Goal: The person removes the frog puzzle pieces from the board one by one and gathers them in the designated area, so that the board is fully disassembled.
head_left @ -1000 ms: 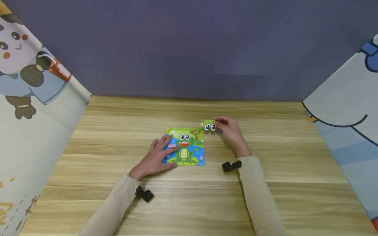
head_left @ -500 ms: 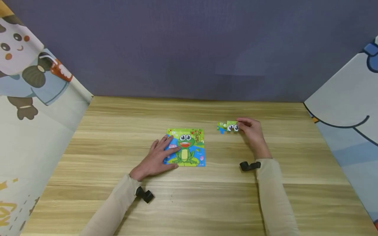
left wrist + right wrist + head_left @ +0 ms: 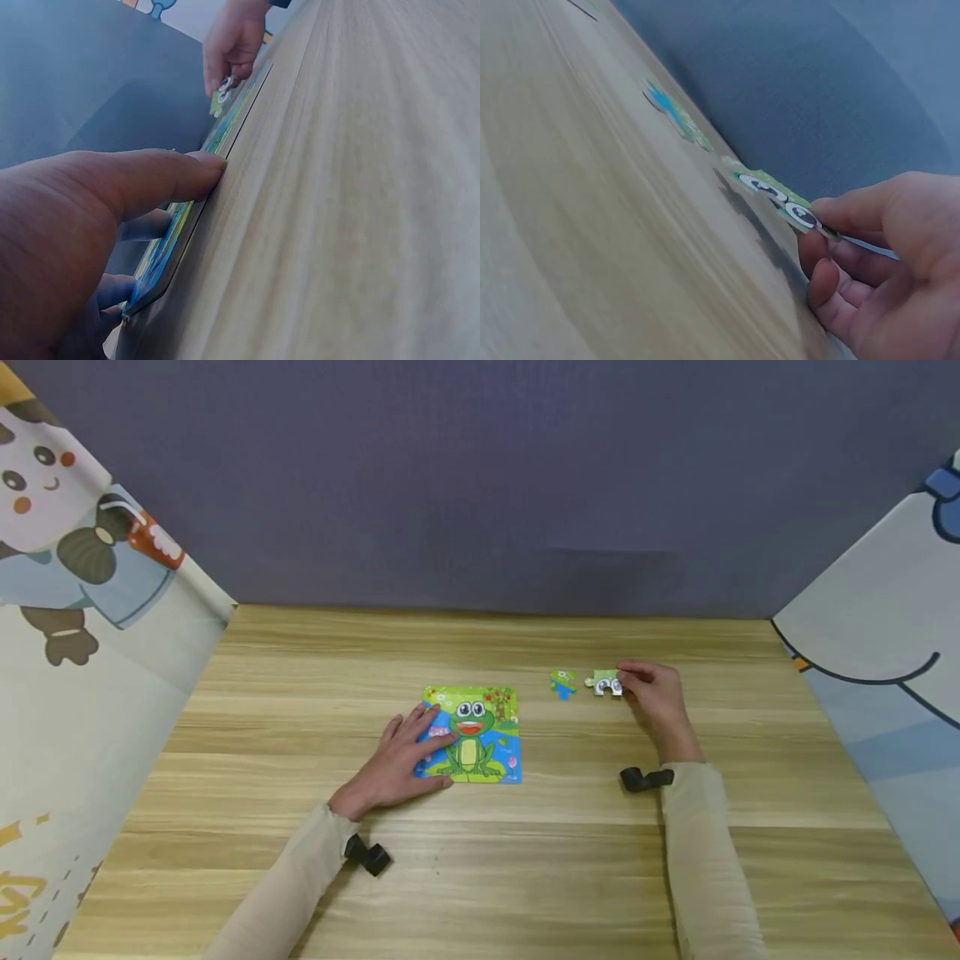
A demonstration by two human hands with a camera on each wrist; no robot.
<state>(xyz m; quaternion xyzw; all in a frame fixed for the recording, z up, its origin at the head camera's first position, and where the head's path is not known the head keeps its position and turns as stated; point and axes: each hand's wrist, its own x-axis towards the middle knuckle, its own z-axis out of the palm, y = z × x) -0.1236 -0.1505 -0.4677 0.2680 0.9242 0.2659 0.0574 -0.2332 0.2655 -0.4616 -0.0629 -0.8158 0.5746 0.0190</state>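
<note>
A square frog picture puzzle (image 3: 491,727) lies flat on the wooden table. My left hand (image 3: 393,762) rests on its left side with fingers spread, the thumb along the lower edge. To the right, my right hand (image 3: 660,702) pinches a puzzle piece with frog eyes (image 3: 606,683) between thumb and fingers. In the right wrist view that eye piece (image 3: 769,191) is raised over the table, its shadow below it. A green and blue puzzle piece (image 3: 563,683) lies on the table between the frog puzzle and the eye piece, apart from both.
The wooden table (image 3: 480,877) runs back to a dark blue-grey upright panel (image 3: 480,485). Cartoon-printed panels stand at the left (image 3: 97,543) and right (image 3: 885,593). Each wrist wears a black camera mount, the left one (image 3: 367,855) close to the tabletop.
My right hand has moved right with the eye piece, uncovering the green and blue piece, and the eye piece has come clear of it. My left hand has stayed on the frog puzzle.
</note>
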